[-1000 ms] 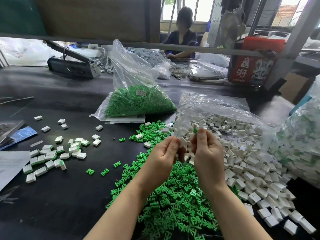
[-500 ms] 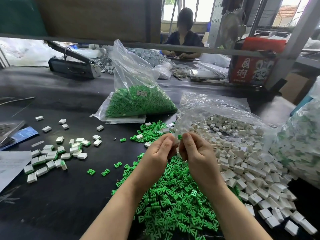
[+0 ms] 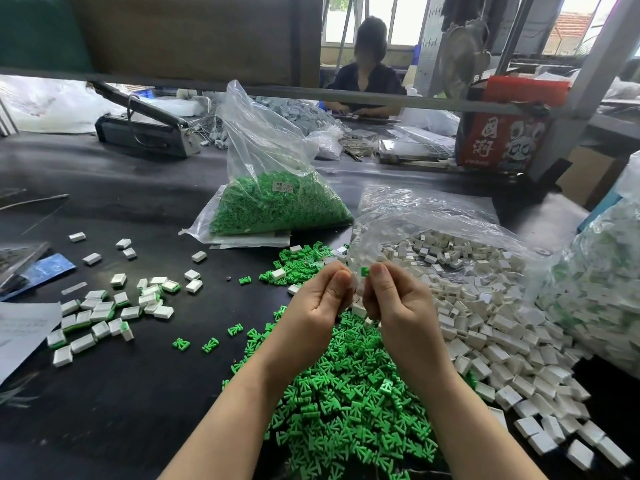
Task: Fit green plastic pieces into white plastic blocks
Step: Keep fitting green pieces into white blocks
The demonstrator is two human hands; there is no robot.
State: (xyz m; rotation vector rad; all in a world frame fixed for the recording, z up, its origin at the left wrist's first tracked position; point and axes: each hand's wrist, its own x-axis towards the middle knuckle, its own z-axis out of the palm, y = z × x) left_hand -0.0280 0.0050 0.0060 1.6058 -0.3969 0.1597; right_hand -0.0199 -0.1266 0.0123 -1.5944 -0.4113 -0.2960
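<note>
Green piece (image 3: pixel 364 271) between hands (image 3: pixel 360 299), bags (image 3: pixel 273 174) behind

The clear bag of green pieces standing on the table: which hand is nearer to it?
Left. The left hand is just below the bag of green pieces; the right hand sits below and farther right.

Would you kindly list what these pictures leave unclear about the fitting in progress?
- Head view: the white block at the left hand is mostly hidden by the fingers.
- Whether the green piece pinched by the right hand is seated yet: too small to tell.
- The green pile is partly covered by both forearms and cut off by the bottom edge.
</note>
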